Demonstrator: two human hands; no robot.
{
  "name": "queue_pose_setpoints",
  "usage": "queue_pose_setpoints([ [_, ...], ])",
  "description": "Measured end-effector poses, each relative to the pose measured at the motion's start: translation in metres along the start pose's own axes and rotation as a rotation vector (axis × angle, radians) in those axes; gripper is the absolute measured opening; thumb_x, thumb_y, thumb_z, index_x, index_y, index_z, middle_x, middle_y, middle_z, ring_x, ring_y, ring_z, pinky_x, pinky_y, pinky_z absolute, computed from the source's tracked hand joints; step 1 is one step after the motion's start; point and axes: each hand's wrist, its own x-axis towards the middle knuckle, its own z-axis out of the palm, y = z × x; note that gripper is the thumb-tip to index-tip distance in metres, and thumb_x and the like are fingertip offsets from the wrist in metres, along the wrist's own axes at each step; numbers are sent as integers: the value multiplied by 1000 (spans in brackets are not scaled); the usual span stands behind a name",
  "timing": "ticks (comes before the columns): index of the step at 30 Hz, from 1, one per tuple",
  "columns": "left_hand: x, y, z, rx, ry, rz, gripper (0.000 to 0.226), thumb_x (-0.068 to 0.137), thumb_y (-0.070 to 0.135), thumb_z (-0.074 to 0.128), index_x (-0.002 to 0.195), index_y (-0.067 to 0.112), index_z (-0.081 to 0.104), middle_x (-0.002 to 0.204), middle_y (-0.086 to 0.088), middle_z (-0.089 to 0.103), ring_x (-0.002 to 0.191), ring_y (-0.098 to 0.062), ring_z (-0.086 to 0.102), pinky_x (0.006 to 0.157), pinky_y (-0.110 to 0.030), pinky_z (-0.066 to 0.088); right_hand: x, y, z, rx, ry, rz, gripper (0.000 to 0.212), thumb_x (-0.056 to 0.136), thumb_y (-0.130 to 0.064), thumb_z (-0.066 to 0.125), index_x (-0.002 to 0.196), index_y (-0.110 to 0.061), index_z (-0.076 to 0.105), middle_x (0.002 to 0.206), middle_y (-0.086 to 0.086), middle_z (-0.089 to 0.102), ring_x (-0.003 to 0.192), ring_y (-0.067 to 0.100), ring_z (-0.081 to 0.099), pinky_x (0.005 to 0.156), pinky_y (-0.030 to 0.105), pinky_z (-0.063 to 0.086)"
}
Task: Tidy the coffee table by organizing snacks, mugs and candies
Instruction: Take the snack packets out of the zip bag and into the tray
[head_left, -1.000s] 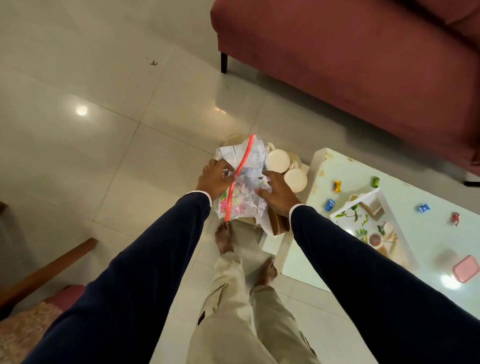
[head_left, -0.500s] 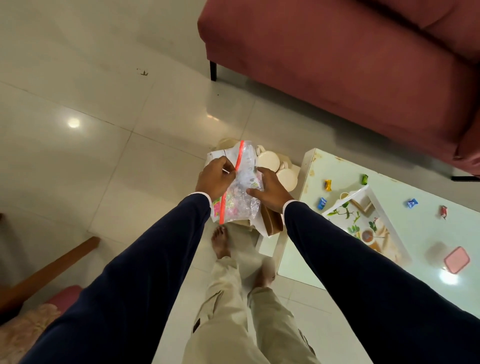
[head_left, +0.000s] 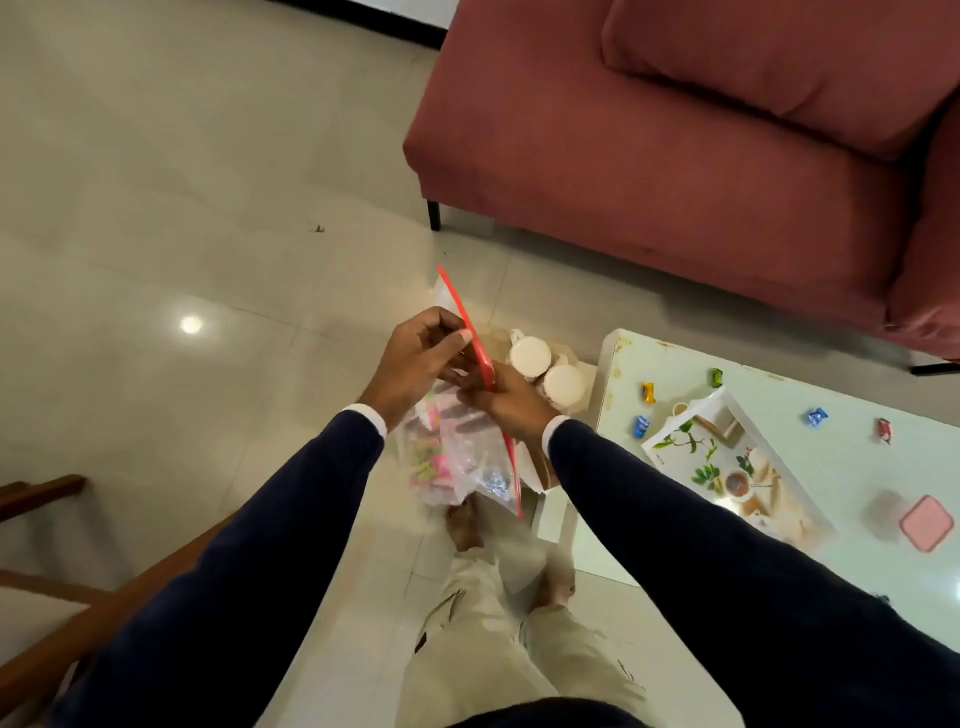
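Both hands hold a clear zip bag (head_left: 457, 457) of candies above the floor, left of the coffee table (head_left: 852, 467). The left hand (head_left: 415, 364) pinches its red seal strip (head_left: 480, 358); the right hand (head_left: 506, 402) grips the strip nearer. Behind them, two white mugs (head_left: 545, 369) stand partly hidden. A floral tray (head_left: 727, 457), loose wrapped candies (head_left: 641, 426) and a pink lidded box (head_left: 927, 522) lie on the table; no writing is legible
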Motion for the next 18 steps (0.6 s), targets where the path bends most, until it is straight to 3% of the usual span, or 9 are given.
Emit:
queue_pose_setpoints([
  [2,-17,24,-1,56,-34,121,12,103,13,55,104,15,67,91,-6,74,79,-22,74,63,-33,60,-29,-17,-13,12,7,-58,42,102,-1,50,142,-11,51,128,9,69,106,26,73,89,47,61],
  [4,-29,42,2,190,34,274,20,101,18,57,120,24,62,111,-3,68,93,-17,69,72,-34,59,-59,-32,-30,-31,-6,-139,27,103,-10,55,128,-15,60,111,9,76,84,28,77,74,48,64],
  [7,-51,64,23,266,126,415,42,100,22,60,138,31,46,140,8,48,122,-7,54,96,-27,50,-110,-45,-59,-81,8,-258,13,98,-22,63,110,-22,68,88,7,78,61,28,73,52,35,59],
  [9,-62,75,44,216,41,404,39,102,20,56,140,22,47,141,5,51,127,-10,53,103,-28,45,-141,-46,-75,-80,4,-298,12,95,-32,67,103,-22,69,80,7,78,51,23,68,44,26,51],
  [11,-76,84,78,115,-79,373,27,105,14,50,129,3,54,113,-6,70,104,-17,68,92,-31,53,-170,-40,-93,-83,26,-324,17,94,-37,69,101,-22,68,75,7,76,45,20,64,42,22,46],
  [13,-91,84,115,36,-105,340,15,105,8,51,113,-3,57,79,-1,72,69,-18,71,67,-32,61,-196,-29,-112,-86,89,-337,16,96,-34,67,103,-21,64,75,7,75,44,23,64,41,23,45],
  [15,-109,77,158,78,-57,315,11,104,9,55,101,-1,59,66,2,67,55,-13,66,51,-29,59,-225,-13,-135,-70,180,-361,10,98,-27,65,104,-20,63,80,6,76,51,26,69,45,28,51],
  [18,-138,63,227,174,-58,313,13,103,13,56,91,11,61,65,7,67,51,-7,66,49,-19,55,-270,16,-166,-92,306,-389,3,98,-18,65,100,-19,67,82,0,75,67,20,73,58,29,58],
])
